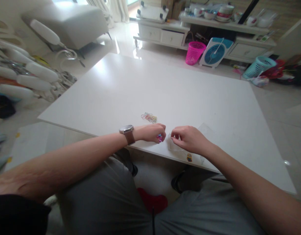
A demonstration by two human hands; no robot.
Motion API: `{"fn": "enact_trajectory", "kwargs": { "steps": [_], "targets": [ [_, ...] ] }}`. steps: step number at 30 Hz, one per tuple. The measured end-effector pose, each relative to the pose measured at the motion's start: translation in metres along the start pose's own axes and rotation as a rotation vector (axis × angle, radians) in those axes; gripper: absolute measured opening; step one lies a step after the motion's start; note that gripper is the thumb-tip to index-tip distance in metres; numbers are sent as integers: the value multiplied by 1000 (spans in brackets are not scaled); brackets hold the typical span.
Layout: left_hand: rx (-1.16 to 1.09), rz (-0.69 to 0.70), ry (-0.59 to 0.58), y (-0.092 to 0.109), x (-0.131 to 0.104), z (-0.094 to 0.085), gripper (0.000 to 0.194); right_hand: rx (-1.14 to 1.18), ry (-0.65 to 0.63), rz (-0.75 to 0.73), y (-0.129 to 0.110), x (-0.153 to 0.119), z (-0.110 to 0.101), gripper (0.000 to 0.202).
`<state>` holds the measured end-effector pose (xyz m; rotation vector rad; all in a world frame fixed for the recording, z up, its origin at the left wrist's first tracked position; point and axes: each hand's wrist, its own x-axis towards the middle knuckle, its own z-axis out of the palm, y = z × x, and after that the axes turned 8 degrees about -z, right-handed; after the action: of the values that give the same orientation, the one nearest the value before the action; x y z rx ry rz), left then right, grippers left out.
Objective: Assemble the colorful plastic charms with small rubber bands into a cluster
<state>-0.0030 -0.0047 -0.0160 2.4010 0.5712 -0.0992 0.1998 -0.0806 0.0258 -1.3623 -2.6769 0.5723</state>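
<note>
My left hand [156,133], with a watch on its wrist, is closed around small pink, purple and blue pieces [159,138] near the table's front edge. Just to its right, my right hand [186,138] has its fingers bent and pressed together over a clear plastic box [175,147]; anything between the fingertips is too small to tell. A pile of thin coloured rings [149,117] lies beyond my left hand. Below my right hand sits a small yellow and blue figure [189,157].
The white table [170,88] stretches out ahead. A clear flat lid-like sheet [207,128] lies behind my right wrist. On the floor beyond stand a pink basket [194,53], a blue fan [214,53] and a teal basket [259,66]. White chairs are at the left.
</note>
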Motion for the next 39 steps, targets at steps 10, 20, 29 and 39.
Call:
{"fn": "enact_trajectory", "kwargs": {
  "steps": [10, 20, 29, 39],
  "targets": [
    [7, -22, 32, -3, 1, 0, 12, -7, -9, 9, -1, -1, 0, 16],
    [-7, -57, 65, -9, 2, -2, 14, 2, 1, 10, 0, -1, 0, 16],
    [74, -122, 89, -13, 1, -9, 15, -3, -2, 9, 0, -1, 0, 16],
    [113, -251, 182, -21, 1, -9, 14, -5, 5, 11, -2, -2, 0, 16]
  ]
}}
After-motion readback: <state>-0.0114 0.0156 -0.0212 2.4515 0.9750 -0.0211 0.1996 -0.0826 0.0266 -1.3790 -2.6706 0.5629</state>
